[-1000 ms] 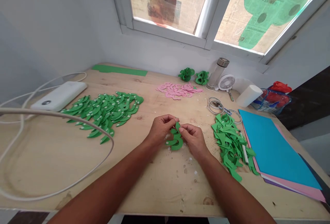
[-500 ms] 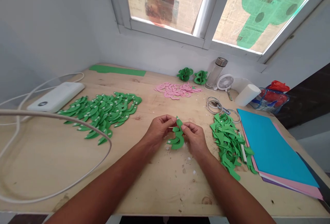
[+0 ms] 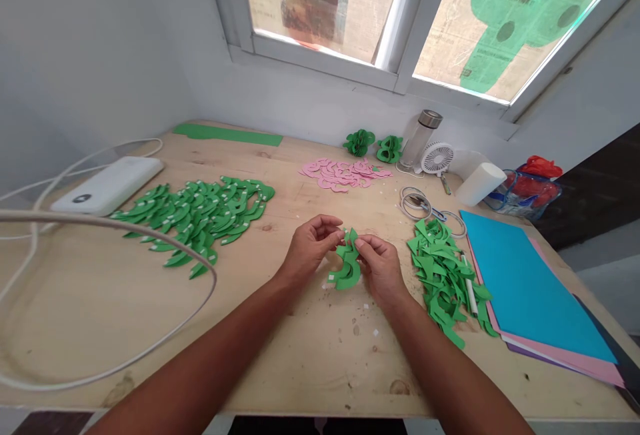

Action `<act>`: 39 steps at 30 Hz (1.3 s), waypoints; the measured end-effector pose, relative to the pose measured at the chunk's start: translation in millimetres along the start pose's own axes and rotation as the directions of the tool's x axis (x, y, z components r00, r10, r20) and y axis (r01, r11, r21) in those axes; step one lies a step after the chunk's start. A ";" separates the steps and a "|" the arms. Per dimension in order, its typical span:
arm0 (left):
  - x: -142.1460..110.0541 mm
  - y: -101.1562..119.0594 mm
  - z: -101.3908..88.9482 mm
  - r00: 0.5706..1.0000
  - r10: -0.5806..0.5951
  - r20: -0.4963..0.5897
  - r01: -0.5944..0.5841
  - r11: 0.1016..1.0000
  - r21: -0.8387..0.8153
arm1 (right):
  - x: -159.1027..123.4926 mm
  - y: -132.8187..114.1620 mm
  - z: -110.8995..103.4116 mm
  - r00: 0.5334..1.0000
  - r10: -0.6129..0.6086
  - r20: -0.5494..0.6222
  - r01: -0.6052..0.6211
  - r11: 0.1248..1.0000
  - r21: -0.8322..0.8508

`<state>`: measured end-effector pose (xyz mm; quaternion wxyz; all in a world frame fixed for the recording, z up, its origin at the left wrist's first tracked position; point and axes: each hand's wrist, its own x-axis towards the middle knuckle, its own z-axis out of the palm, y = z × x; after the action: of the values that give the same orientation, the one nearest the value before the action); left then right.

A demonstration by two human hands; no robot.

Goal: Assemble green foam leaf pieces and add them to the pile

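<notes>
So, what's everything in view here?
held paper: uncounted, green, between hands
green cutouts: many, green, left
pink cutouts: many, pink, back
offcuts: many, green, right
pen: one, white, on offcuts
paper ornaments: two, green, back
strip: one, green, back left
device: one, white, left
cables: uncounted, white, left
bottle: one, clear, back
fan: one, white, beside bottle
rings: several, grey, behind offcuts
cylinder: one, white, back right
bag: one, transparent, far right
sheets: several, blue, pink, purple, right
bits: several, white, near hands
table: one, tan, underneath
window: one, greyish, above
left hand: one, beside held paper
right hand: one, gripping held paper
</notes>
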<state>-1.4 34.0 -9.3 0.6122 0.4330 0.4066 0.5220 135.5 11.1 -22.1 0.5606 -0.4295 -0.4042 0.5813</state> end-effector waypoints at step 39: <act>-6.9 8.6 -0.9 0.977 0.190 0.099 -0.212 0.924 0.319 | -8.9 -17.3 1.0 0.860 -0.461 0.220 0.501 0.677 -0.540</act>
<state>-5.6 28.0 -1.0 0.4877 0.5852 0.4208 0.4926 139.8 3.0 -4.9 0.5215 -0.4383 -0.6782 0.2757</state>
